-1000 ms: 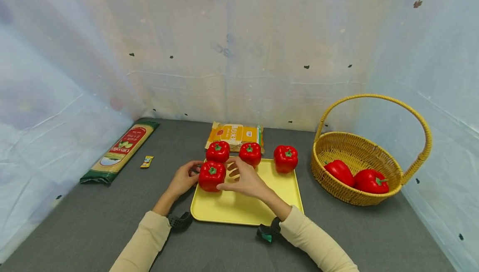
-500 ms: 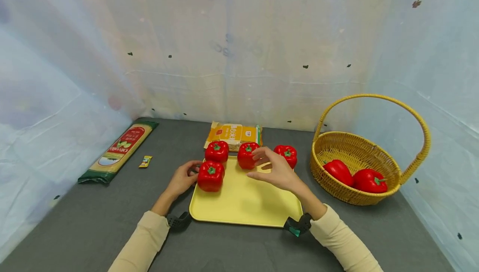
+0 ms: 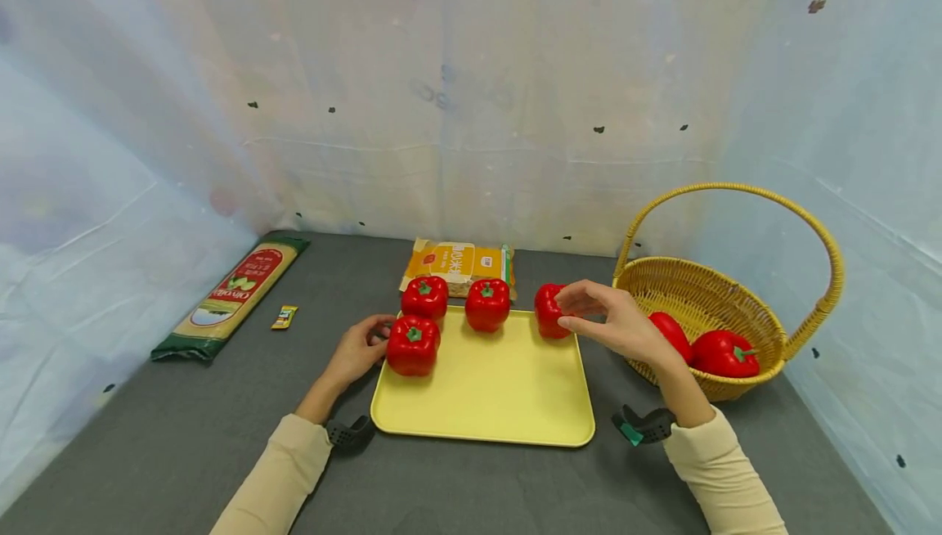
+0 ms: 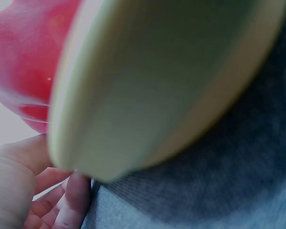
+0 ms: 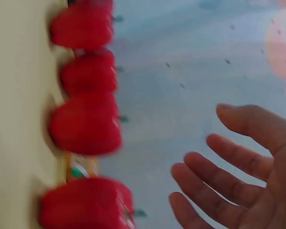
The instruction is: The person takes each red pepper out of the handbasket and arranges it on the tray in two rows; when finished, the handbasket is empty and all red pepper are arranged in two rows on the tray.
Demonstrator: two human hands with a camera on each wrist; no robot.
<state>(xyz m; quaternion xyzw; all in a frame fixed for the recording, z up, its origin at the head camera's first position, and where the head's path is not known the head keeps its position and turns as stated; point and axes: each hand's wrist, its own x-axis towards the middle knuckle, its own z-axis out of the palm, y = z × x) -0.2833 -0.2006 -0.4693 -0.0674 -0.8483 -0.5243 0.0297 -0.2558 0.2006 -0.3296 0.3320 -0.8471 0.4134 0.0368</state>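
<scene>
Four-lobed red bell peppers sit on the yellow tray point(image 3: 486, 404): a front left pepper point(image 3: 414, 346), a back left pepper point(image 3: 424, 298), a back middle pepper point(image 3: 487, 305) and a back right pepper point(image 3: 549, 312). My left hand point(image 3: 361, 350) holds the tray's left rim beside the front left pepper; in the left wrist view, thumb and fingers meet at the tray edge point(image 4: 86, 143). My right hand point(image 3: 614, 318) is raised, overlapping the back right pepper in the head view. The right wrist view shows its fingers point(image 5: 229, 186) spread and holding nothing, apart from the peppers.
At the right stands a yellow wicker basket point(image 3: 780, 330) with a tall handle and two red peppers point(image 3: 724, 353) inside. Behind the tray lies an orange food packet point(image 3: 459, 261). A long green-ended packet point(image 3: 235, 294) and a small yellow packet point(image 3: 284, 317) lie at the left.
My right hand has moved right, from the front left pepper across the tray to the back right pepper, leaving the front left pepper in place. My left hand stays at the tray's left rim.
</scene>
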